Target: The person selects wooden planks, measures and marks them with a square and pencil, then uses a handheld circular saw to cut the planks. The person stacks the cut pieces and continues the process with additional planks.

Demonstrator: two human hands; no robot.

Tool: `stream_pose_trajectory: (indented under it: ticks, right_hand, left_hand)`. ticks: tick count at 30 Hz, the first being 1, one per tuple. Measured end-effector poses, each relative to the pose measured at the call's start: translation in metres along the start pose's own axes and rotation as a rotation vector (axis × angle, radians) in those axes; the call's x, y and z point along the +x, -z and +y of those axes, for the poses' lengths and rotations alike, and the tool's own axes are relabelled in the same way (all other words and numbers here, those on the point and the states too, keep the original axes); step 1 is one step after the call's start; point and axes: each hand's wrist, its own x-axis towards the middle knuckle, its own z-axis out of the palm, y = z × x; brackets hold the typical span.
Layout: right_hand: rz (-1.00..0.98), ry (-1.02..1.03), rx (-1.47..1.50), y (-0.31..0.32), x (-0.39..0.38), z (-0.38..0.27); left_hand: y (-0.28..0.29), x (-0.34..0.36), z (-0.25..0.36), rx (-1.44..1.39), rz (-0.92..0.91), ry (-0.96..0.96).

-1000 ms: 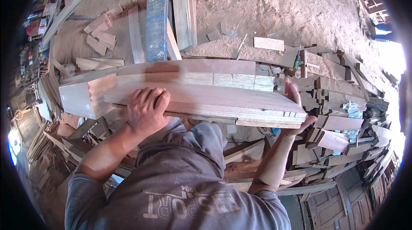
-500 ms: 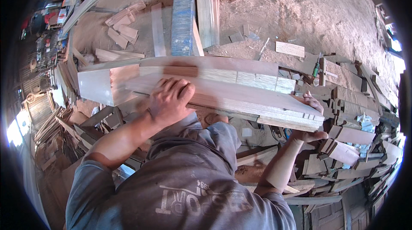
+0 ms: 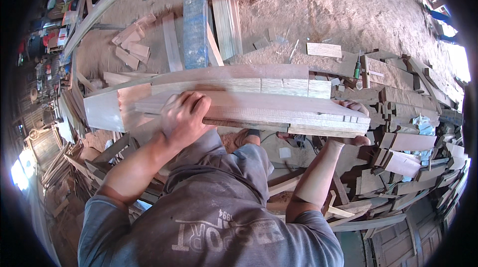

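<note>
Since a second ago the bundle of wooden planks (image 3: 259, 103) has risen in view and tipped a little, its right end lower. Left hand (image 3: 181, 117) lies palm down on top of the bundle near its left half, fingers spread and curled over the front edge, pressing rather than gripping; forearm bent in from lower left. Right hand (image 3: 356, 125) cups the right end from beneath, fingers wrapped up over the end. Bundle held level with the chest, above the sawdust floor (image 3: 323, 3). Offcut pile (image 3: 413, 117) just right.
</note>
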Motion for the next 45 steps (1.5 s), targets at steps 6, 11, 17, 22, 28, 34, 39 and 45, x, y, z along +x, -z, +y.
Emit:
stream_pose_trajectory:
  ticks: [6, 11, 17, 22, 28, 34, 39, 45]
  right_hand:
    - [0.074, -0.032, -0.091, 0.015, 0.0, 0.008]
    - [0.055, -0.014, -0.486, 0.011, 0.009, -0.003]
    - [0.141, 0.109, -0.541, 0.019, 0.018, 0.0]
    - [0.251, 0.269, -0.787, -0.004, 0.018, 0.001]
    - [0.237, 0.305, -0.834, -0.013, 0.019, 0.003]
    - [0.24, 0.361, -0.934, -0.02, 0.025, -0.003]
    - [0.233, 0.185, -1.335, -0.021, 0.054, -0.041]
    - [0.204, -0.58, -1.574, -0.083, 0.082, -0.099]
  left_hand:
    - [-0.005, -0.004, -0.001, 0.029, 0.008, 0.011]
    - [-0.005, -0.003, 0.003, 0.089, 0.041, -0.001]
    - [-0.006, -0.002, 0.003, 0.097, 0.082, -0.025]
    - [-0.007, -0.005, 0.003, 0.063, 0.089, -0.025]
    - [-0.008, -0.01, 0.005, 0.121, 0.032, 0.039]
    - [0.001, -0.005, 0.003, 0.104, -0.012, 0.043]
    - [0.021, 0.042, -0.001, -0.124, -0.256, 0.085]
    - [0.007, 0.093, -0.029, -0.438, -0.726, 0.186]
